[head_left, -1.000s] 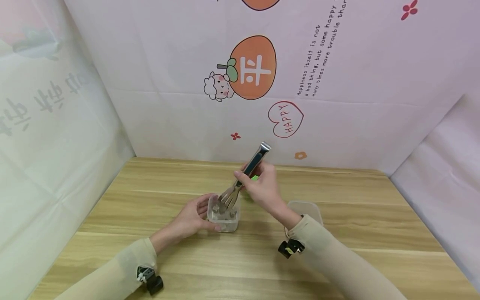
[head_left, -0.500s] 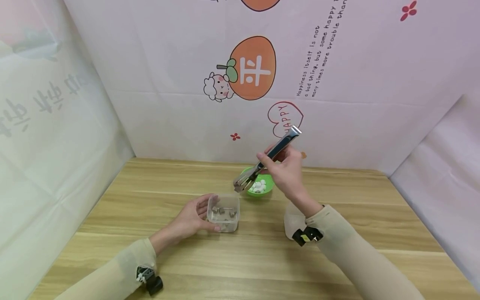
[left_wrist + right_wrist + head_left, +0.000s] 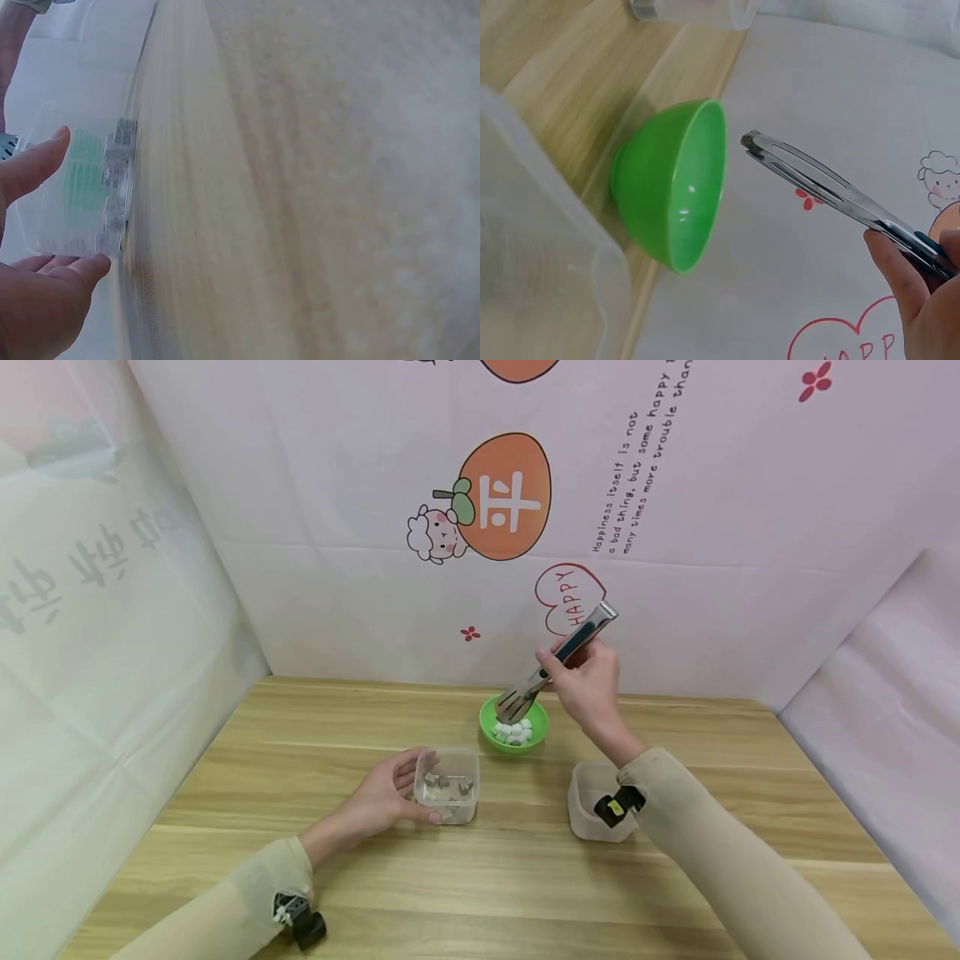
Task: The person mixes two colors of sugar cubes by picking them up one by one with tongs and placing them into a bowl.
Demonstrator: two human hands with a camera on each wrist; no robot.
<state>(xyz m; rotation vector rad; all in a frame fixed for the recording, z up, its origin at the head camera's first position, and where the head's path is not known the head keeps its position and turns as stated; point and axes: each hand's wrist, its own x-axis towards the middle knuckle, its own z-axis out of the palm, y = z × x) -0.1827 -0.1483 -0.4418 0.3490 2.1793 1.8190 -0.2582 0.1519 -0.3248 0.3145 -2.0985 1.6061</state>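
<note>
My left hand [image 3: 378,795] grips a small clear plastic box [image 3: 467,762] at its left side, thumb at the front and fingers behind. Several grey-brown chunks [image 3: 466,787] lie on its floor. In my right hand [image 3: 590,687] is a pair of metal tongs [image 3: 573,642] with dark grip panels, tilted down to the left. Their tips are close together over a green bowl [image 3: 486,733] of white pieces [image 3: 516,732]. In the right wrist view a small brownish piece [image 3: 748,140] shows at the tong tips, above the bowl's rim.
A second translucent plastic box [image 3: 592,828] stands right of centre, partly under the right wrist and its camera. The wooden table [image 3: 480,893] meets a printed fabric wall [image 3: 360,610] just behind the bowl, with more fabric on both sides.
My right hand has lifted the tongs out of the clear box and carried them right and back, over the green bowl. The left hand has stayed on the box.
</note>
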